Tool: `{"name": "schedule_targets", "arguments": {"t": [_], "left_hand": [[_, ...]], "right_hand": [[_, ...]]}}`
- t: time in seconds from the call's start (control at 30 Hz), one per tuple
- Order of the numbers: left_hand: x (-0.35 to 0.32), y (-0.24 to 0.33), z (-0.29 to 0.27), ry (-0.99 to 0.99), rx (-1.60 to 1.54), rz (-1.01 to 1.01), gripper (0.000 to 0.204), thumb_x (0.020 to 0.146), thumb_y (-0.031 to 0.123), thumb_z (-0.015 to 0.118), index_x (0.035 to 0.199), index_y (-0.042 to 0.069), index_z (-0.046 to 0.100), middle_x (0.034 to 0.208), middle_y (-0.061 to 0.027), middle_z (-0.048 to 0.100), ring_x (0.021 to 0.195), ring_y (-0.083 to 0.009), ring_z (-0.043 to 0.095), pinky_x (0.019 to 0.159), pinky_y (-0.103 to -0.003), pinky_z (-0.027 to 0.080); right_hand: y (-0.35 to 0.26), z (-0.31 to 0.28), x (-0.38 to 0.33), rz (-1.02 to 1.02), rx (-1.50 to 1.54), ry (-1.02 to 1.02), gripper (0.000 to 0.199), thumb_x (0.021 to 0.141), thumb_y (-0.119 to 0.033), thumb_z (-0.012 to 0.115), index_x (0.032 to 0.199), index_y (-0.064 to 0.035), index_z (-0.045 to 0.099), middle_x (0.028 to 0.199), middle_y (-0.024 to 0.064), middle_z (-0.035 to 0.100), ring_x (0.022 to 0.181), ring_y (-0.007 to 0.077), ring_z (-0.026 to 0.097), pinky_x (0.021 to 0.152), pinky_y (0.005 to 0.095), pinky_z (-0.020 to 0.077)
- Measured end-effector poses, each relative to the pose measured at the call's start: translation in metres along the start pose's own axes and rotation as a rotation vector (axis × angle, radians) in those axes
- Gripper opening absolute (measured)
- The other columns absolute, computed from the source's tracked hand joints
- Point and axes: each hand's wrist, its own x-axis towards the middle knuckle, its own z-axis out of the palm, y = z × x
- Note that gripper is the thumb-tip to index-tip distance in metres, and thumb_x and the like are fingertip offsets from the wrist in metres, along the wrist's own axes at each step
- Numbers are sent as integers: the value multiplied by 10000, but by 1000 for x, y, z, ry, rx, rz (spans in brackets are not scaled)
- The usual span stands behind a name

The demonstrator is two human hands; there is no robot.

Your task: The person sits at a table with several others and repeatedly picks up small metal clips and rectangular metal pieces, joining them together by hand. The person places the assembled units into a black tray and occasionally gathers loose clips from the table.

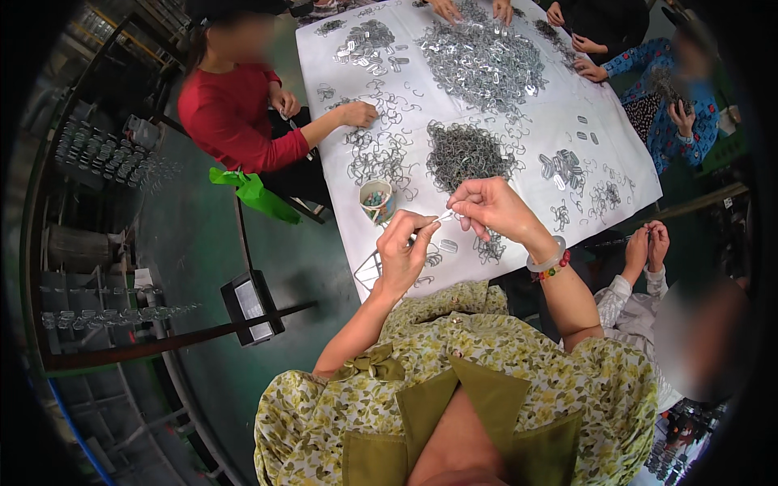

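Over the near edge of the white-covered table [356, 243], my two hands meet in front of me. My left hand [403, 249] pinches a small shiny metal piece [443, 216] between thumb and forefinger. Closing on its other end from the right is my right hand [493, 206], thumb and fingertips pressed together; whether a second small part is in them is too fine to see. Just beyond lies a heap of dark wire hooks [463, 154]. A flat oval metal plate [448, 245] rests below the hands, near a few loose hooks [489, 248].
A paper cup [377, 201] with small colored bits stands left of the hooks. Oval plates [563, 170] lie to the right, and a larger heap [482, 65] spreads farther back. A person in red [235, 113] works at left; other people sit around the table. A black bin [253, 308] is at lower left.
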Motion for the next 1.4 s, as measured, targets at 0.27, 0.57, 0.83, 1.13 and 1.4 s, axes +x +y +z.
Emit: {"name": "schedule_targets", "arguments": {"t": [0.27, 0.57, 0.83, 1.13, 1.4], "left_hand": [[-10, -4, 1, -389, 68, -16, 126, 803, 13, 737, 919, 7, 689, 815, -107, 644, 671, -221, 618, 599, -329, 488], [-34, -11, 12, 4, -196, -349, 59, 890, 9, 670, 888, -32, 626, 771, -52, 622, 685, -91, 593, 607, -230, 480], [-27, -5, 1, -347, -21, -132, 83, 815, -43, 699, 843, 6, 638, 718, -67, 580, 619, -127, 567, 566, -276, 446], [-43, -10, 20, -96, -409, -301, 89, 892, -78, 596, 881, -10, 539, 827, -59, 525, 687, -98, 559, 594, -223, 440], [-22, -1, 2, -317, -118, 72, 143, 724, -47, 751, 822, 16, 669, 854, -77, 630, 746, -214, 601, 645, -299, 486]], "right_hand": [[26, 15, -16, -151, -391, 1, 134, 903, -64, 576, 1012, -4, 625, 617, 79, 621, 451, 109, 556, 411, 265, 439], [63, 33, -19, -125, 339, 126, 201, 971, -67, 508, 1094, 45, 622, 708, 71, 639, 483, 81, 552, 439, 244, 443], [67, 37, -35, -297, -381, 160, 177, 985, -82, 518, 1062, -17, 664, 701, 50, 648, 517, 78, 574, 481, 240, 457], [81, 31, -41, -107, 521, 50, 205, 978, -99, 553, 1084, 50, 645, 740, 86, 653, 520, 103, 601, 482, 243, 491], [63, 33, -51, -58, 258, 113, 153, 956, -126, 595, 990, 19, 631, 650, 66, 635, 437, 72, 527, 381, 234, 401]]}}
